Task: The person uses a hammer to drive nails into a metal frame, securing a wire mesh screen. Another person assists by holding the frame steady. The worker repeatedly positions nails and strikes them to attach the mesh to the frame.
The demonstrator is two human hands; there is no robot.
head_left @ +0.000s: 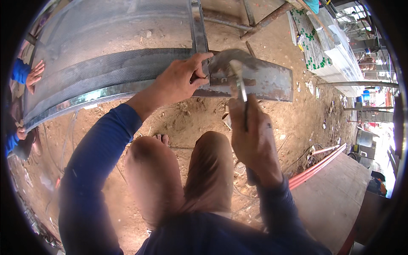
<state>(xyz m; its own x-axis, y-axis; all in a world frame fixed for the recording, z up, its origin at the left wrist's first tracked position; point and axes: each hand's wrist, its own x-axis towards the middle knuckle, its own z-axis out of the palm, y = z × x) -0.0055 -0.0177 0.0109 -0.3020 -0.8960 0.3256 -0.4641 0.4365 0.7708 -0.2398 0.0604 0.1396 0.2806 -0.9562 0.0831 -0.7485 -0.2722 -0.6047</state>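
A metal-framed wire-mesh screen (127,63) spreads across the upper left. My left hand (178,78) grips its near right corner, index finger and thumb on either side of the frame end; part of that grip is hidden. In my right hand (255,136) is a hammer (242,87) with a dark handle and bright metal neck, its head raised and blurred by motion. The hammer hovers just right of the corner, above a worn flat metal plate (274,80) that lies beneath the frame's end. Whether hammer and plate touch, I cannot tell.
At the far left, another person's hand (35,77) rests on the mesh and their other hand (21,133) holds its near edge. Rusty pipes (267,21) stand beyond the plate. Stacked panels (327,46) lie upper right; reddish pipes (316,165) and a board (331,191) lie lower right.
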